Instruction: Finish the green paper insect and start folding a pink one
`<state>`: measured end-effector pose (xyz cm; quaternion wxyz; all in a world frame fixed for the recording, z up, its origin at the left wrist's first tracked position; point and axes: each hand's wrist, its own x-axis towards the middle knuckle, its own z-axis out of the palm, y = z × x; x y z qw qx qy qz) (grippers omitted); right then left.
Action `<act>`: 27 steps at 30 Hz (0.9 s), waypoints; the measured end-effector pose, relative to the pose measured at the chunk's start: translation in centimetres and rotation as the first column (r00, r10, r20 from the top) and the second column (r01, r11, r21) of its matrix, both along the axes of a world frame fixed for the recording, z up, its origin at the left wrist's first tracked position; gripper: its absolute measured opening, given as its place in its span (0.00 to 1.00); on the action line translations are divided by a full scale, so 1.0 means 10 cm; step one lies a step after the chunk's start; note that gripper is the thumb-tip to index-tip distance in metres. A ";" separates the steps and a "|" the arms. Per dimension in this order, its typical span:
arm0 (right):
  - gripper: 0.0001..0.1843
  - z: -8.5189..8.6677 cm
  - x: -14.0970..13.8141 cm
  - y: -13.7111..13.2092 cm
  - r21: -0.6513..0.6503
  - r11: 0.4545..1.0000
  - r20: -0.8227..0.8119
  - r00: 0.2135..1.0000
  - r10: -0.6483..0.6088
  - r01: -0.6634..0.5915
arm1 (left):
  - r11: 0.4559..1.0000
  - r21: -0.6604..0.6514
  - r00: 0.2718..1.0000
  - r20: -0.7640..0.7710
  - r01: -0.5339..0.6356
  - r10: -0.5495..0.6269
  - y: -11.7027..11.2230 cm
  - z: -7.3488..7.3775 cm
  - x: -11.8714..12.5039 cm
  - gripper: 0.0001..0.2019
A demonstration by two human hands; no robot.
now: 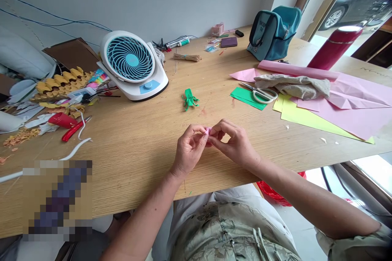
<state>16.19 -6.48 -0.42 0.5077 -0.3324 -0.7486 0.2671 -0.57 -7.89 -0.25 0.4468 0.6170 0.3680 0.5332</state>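
Observation:
Between my fingertips, just above the wooden table (pixel 147 130), is a small piece of pink paper (pixel 208 131). My left hand (pixel 190 147) pinches its left side with thumb and forefinger. From the other side my right hand (pixel 231 140) grips it the same way, so most of the paper is hidden. Beyond my hands lies a green folded paper figure (pixel 190 98) with thin curled legs. Green paper sheets (pixel 246 98) rest farther right, with scissors (pixel 260 94) lying partly over them.
Pink sheets (pixel 361 106), yellow paper (pixel 306 116), a grey cloth (pixel 294 85) and a red bottle (pixel 335 49) are at right. A teal bag (pixel 272 34) stands behind. At left are a white fan (pixel 131 65), red-handled knife (pixel 73 130) and scraps (pixel 23 136).

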 end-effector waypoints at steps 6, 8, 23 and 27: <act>0.02 0.00 0.00 -0.02 -0.019 1.000 0.013 1.000 -0.024 0.024 | 0.997 -0.029 0.997 -0.040 -0.068 0.067 0.00 0.00 0.01 0.10; 0.02 0.00 0.00 -0.02 -0.012 0.999 0.034 0.999 -0.032 0.033 | 0.996 -0.041 0.996 -0.040 -0.076 0.075 0.00 0.00 0.01 0.11; 0.01 -0.02 0.00 -0.03 0.017 0.999 0.099 0.995 -0.030 0.028 | 0.989 -0.122 0.994 0.058 -0.085 0.093 0.01 0.00 0.05 0.11; 0.06 -0.03 0.01 0.01 0.032 0.994 0.094 0.990 -0.103 0.101 | 0.980 -0.163 0.988 0.090 -0.111 0.127 0.05 -0.03 0.02 0.13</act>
